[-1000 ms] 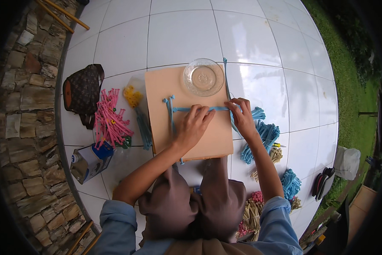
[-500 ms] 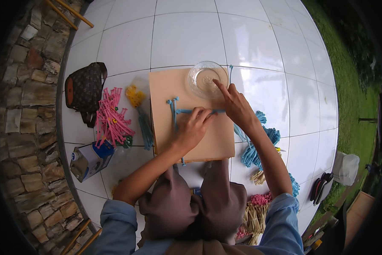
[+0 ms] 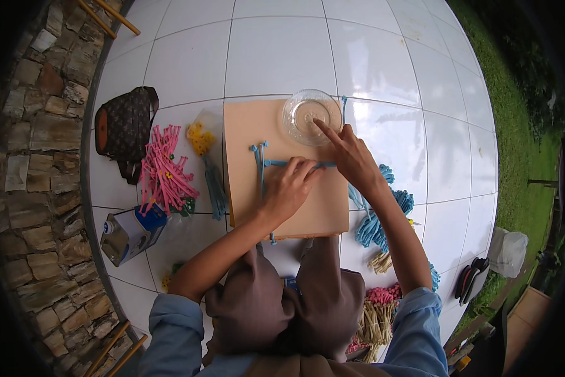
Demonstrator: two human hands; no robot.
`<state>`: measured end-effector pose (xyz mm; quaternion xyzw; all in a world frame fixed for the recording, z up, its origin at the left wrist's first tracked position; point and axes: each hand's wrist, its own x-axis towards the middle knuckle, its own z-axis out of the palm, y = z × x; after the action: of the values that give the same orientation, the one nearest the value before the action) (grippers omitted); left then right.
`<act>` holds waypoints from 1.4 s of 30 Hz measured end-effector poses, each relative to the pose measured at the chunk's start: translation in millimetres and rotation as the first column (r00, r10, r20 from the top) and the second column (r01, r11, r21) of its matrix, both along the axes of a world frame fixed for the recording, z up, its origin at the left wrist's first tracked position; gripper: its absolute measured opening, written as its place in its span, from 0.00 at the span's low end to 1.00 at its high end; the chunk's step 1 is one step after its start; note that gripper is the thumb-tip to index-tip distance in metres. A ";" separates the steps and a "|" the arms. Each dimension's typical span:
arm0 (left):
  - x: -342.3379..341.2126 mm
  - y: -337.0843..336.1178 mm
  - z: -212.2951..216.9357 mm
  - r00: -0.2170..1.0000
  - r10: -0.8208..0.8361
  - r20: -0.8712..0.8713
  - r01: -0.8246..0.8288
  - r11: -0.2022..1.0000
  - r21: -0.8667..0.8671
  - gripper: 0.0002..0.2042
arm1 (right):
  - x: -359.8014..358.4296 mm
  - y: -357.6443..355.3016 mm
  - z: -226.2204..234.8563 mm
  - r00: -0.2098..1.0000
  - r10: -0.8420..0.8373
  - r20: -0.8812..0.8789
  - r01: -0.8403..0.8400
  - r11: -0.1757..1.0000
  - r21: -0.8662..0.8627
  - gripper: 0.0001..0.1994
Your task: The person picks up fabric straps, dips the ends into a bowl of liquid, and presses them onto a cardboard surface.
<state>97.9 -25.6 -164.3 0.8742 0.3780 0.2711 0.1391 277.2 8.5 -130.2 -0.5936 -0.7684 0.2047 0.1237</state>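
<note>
1. A flat, plain tan board (image 3: 307, 204) was placed centrally, and by it the work was supported.
2. The right hand (image 3: 354, 157) was held over the board's right edge, its index finger stretched apart from the others; whether anything was pinched by the remaining fingers could not be told.
3. The left hand (image 3: 287, 185) was rested mid-board, its fingertips bunched together on a blue strip (image 3: 277, 163); whether it was pinched or only pressed could not be told.
4. A round, clear glass dish (image 3: 288, 119) was set at the board's far right corner.
5. The narrow blue strip was laid crosswise, its left end knobbed, its right end hidden by the right hand.
6. The right index fingertip (image 3: 317, 122) was pointed over the dish's middle; one second earlier, it had been kept at the strip's right end.
</note>
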 end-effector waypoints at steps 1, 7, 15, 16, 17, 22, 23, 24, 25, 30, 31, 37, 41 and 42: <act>0.6 -0.1 -0.1 1.000 0.000 0.001 0.000 1.000 0.003 0.17 | 0.4 0.3 -2.5 1.000 0.009 0.015 -0.010 0.999 0.037 0.37; 0.0 1.7 -1.1 0.999 0.001 -0.035 0.001 0.998 0.062 0.15 | 3.0 -0.4 -9.4 0.999 0.030 0.034 -0.033 0.995 0.091 0.38; -0.9 2.4 0.6 1.000 0.004 -0.030 -0.002 0.997 0.074 0.15 | -0.5 10.7 -2.5 0.983 0.028 0.181 -0.028 1.000 -0.006 0.43; -0.3 2.4 1.9 1.000 0.002 -0.027 -0.001 0.998 0.066 0.15 | 0.5 11.0 -3.9 0.984 0.030 0.178 -0.030 1.000 0.000 0.44; 0.4 2.5 3.1 1.000 0.000 -0.024 0.001 0.998 0.059 0.15 | 1.5 11.2 -4.9 0.984 0.031 0.174 -0.033 0.999 0.007 0.44; 0.5 1.8 4.7 1.000 0.007 0.007 -0.007 1.000 -0.020 0.17 | 0.8 7.7 -4.8 0.993 0.015 0.121 -0.019 0.999 0.032 0.40; 0.6 1.9 4.8 1.000 0.007 0.010 -0.006 1.000 -0.016 0.17 | 0.5 6.3 -3.8 0.993 0.004 0.116 -0.009 0.999 0.048 0.39; -0.4 1.9 3.7 1.000 0.009 0.007 -0.009 1.000 -0.017 0.17 | -0.9 4.5 -2.7 0.994 0.006 0.113 -0.012 0.999 0.048 0.39; -1.4 2.1 2.2 1.000 0.008 -0.012 -0.008 1.000 0.015 0.16 | -2.4 2.5 -1.1 0.998 -0.039 0.054 0.038 0.999 0.019 0.37; -0.5 2.9 -1.0 1.000 0.000 -0.021 0.001 0.999 0.046 0.14 | 1.8 -0.9 -7.2 0.998 -0.060 -0.016 0.061 0.997 0.038 0.36; -0.4 2.8 -0.5 1.000 0.003 -0.007 -0.003 0.999 0.042 0.13 | 1.6 -1.2 -7.7 0.998 -0.061 -0.016 0.061 0.998 0.034 0.35; 1.5 2.5 0.6 1.000 0.013 0.017 -0.013 1.000 0.018 0.14 | 3.3 -5.7 -11.8 0.999 -0.051 -0.017 0.052 0.997 0.055 0.35; 2.4 3.4 -0.7 1.000 -0.005 -0.002 0.005 0.998 0.055 0.14 | 6.0 -11.2 -11.8 0.959 -0.201 -0.202 0.209 0.978 0.018 0.31; 1.7 2.7 -2.7 1.000 -0.006 -0.002 0.006 0.999 0.051 0.14 | 9.0 -14.1 -11.6 0.958 -0.202 -0.201 0.209 0.978 0.014 0.31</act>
<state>99.6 -22.8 -167.0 0.8789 0.3685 0.2793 0.1172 286.2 -5.6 -141.9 -0.6446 -0.6898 0.2356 0.2307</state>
